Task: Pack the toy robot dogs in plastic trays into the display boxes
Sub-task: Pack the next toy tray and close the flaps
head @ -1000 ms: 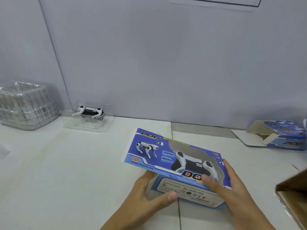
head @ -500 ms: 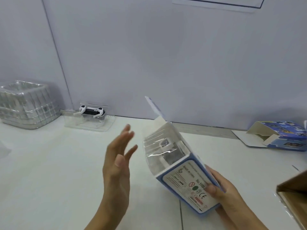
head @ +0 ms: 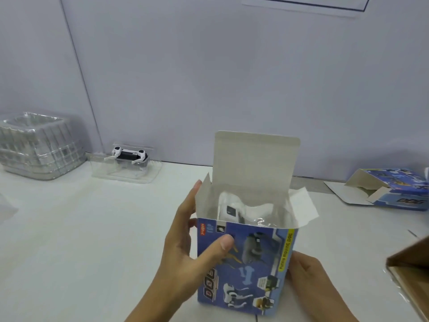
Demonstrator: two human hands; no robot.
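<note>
Gripping the upright display box [head: 243, 268], left hand [head: 185, 256] and right hand [head: 308, 273] steady it; toy dog [head: 234, 209] inside, top flaps need closing next.

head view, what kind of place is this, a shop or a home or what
Probably a packing station in a toy factory or workshop. A stack of clear plastic trays waits by the wall, a toy robot dog in a tray stands ready, and both hands hold an open display box already loaded.
</note>
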